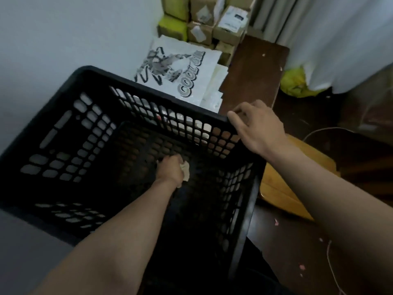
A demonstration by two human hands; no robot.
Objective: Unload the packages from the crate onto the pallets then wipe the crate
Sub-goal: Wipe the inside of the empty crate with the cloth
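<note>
A black plastic lattice crate (pixel 70 133) fills the middle of the head view, with no packages inside it. My left hand (pixel 170 169) reaches down to the crate floor and grips a small crumpled pale cloth (pixel 186 171). My right hand (pixel 257 126) rests on the crate's far right corner rim, fingers curled over the edge. Beyond the crate lie flat white plastic-wrapped packages (pixel 182 67), the top one printed with a cartoon and "COOL GIRL". Cardboard and yellow-green boxes (pixel 204 22) are stacked behind them.
A white wall stands to the left. A dark brown board (pixel 255 67) lies right of the packages. A wooden stool seat (pixel 295 179) sits beside the crate's right side. A yellow-green bag (pixel 295 81), white curtain and thin cord (pixel 331 262) are on the dark floor at right.
</note>
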